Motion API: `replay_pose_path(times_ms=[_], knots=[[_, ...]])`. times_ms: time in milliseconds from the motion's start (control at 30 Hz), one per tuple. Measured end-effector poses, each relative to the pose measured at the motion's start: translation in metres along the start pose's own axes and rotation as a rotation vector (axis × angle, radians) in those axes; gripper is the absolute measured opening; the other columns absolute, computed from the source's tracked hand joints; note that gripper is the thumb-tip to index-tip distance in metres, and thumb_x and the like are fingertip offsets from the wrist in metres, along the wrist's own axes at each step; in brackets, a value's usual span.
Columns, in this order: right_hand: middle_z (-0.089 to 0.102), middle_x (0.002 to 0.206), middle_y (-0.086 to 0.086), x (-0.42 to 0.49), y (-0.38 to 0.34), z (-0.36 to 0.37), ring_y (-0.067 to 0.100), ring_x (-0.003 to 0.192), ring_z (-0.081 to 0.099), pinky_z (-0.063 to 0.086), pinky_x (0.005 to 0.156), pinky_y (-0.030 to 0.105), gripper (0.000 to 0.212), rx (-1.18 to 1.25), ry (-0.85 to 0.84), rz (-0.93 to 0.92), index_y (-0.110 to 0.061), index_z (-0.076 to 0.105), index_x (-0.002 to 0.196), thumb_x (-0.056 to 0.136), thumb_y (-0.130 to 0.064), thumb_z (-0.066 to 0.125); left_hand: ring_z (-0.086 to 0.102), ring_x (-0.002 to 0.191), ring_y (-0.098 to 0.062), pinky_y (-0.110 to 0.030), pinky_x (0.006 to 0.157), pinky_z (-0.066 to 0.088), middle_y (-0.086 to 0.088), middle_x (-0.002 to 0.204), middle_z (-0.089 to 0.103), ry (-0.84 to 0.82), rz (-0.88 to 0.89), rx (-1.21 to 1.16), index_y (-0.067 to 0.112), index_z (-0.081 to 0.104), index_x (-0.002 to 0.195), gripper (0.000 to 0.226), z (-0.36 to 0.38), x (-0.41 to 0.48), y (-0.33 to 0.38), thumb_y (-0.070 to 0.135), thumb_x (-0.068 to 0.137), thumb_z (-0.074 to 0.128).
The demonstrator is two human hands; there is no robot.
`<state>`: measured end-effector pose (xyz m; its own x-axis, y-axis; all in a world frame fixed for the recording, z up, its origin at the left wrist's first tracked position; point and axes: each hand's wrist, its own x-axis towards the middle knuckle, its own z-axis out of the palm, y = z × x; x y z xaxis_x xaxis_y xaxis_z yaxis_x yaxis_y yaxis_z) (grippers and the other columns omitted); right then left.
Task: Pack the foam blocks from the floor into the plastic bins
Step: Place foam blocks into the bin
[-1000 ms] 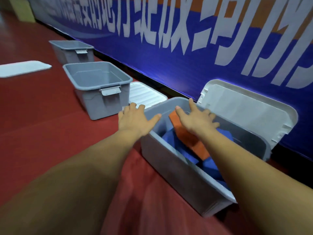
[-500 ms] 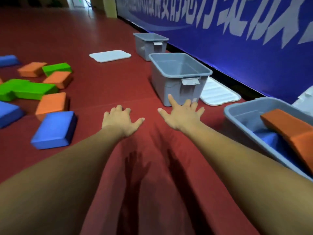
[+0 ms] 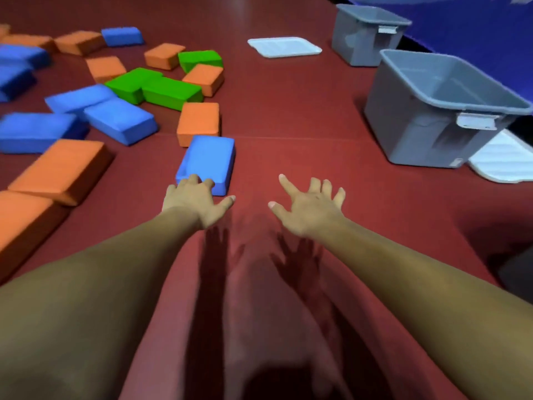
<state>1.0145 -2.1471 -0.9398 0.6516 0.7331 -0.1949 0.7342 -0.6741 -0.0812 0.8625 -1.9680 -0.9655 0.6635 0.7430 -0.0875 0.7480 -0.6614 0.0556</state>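
Several foam blocks in blue, orange and green lie scattered on the red floor at the left. The nearest is a blue block point(image 3: 209, 161), with an orange block point(image 3: 198, 122) just behind it. My left hand point(image 3: 196, 200) reaches out with spread fingers, its fingertips at the near end of that blue block. My right hand point(image 3: 310, 204) hovers over bare floor to the right, fingers spread, holding nothing. An empty grey plastic bin point(image 3: 432, 111) stands at the right, a second grey bin point(image 3: 366, 33) behind it.
A white lid point(image 3: 284, 47) lies on the floor left of the far bin, and another white lid point(image 3: 501, 160) lies beside the near bin. A blue banner wall point(image 3: 476, 21) runs along the right. Large orange blocks point(image 3: 57, 168) lie at the near left.
My view swung left, away from the bin holding blocks, toward the block pile. Both hands left that bin and now stretch over the floor, the left reaching the blue block.
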Motion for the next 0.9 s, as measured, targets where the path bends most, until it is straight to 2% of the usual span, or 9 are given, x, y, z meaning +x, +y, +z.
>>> replay_pose_path(times_ms=[200,467,567,700,800,900], knots=[[0.009,0.166,0.023,0.038,-0.083,-0.002,0.045,0.153,0.004,0.000,0.119,0.067,0.075,-0.097,-0.047,-0.121,-0.051,0.001,0.159,0.094,-0.077,0.029,0.047,0.129,-0.034,-0.047,0.105,0.035,-0.013,0.140,0.049,-0.032,-0.098,-0.074,0.020,0.048,0.144,0.081,0.017,0.015,-0.079,0.078,0.090,0.033],[0.021,0.160,0.021,0.103,-0.159,-0.031,0.044,0.147,0.021,0.012,0.116,0.067,0.074,-0.098,-0.151,-0.094,-0.053,0.007,0.158,0.093,-0.078,0.032,0.044,0.132,-0.038,-0.050,0.107,0.032,-0.017,0.143,0.046,-0.087,-0.242,-0.104,0.020,0.042,0.149,0.086,-0.006,0.041,-0.159,0.080,0.089,0.029],[0.026,0.156,0.019,0.130,-0.178,-0.025,0.043,0.141,0.028,0.023,0.113,0.064,0.073,-0.068,-0.180,-0.083,-0.053,0.007,0.158,0.094,-0.077,0.033,0.043,0.133,-0.040,-0.051,0.108,0.031,-0.019,0.145,0.044,-0.072,-0.292,-0.110,0.020,0.040,0.151,0.086,-0.011,0.068,-0.172,0.079,0.090,0.028],[0.017,0.160,0.021,0.190,-0.195,-0.011,0.046,0.141,0.029,0.029,0.113,0.063,0.076,-0.079,-0.233,-0.154,-0.050,0.004,0.158,0.094,-0.076,0.034,0.042,0.134,-0.040,-0.052,0.108,0.030,-0.019,0.146,0.043,-0.061,-0.338,-0.132,0.020,0.037,0.153,0.087,-0.001,0.105,-0.177,0.079,0.090,0.027],[0.012,0.160,0.031,0.238,-0.208,0.006,0.051,0.142,0.029,0.029,0.115,0.061,0.080,-0.063,-0.260,-0.173,-0.047,0.004,0.159,0.092,-0.078,0.035,0.041,0.134,-0.039,-0.051,0.109,0.030,-0.018,0.148,0.041,-0.113,-0.391,-0.135,0.021,0.032,0.155,0.088,0.013,0.126,-0.180,0.079,0.090,0.026],[0.006,0.164,0.030,0.276,-0.224,0.032,0.053,0.146,0.019,0.026,0.114,0.066,0.089,0.040,-0.320,-0.085,-0.049,0.001,0.159,0.084,-0.088,0.031,0.039,0.136,-0.037,-0.050,0.110,0.028,-0.016,0.150,0.039,-0.147,-0.437,-0.142,0.023,0.028,0.157,0.088,0.027,0.148,-0.182,0.079,0.090,0.026]])
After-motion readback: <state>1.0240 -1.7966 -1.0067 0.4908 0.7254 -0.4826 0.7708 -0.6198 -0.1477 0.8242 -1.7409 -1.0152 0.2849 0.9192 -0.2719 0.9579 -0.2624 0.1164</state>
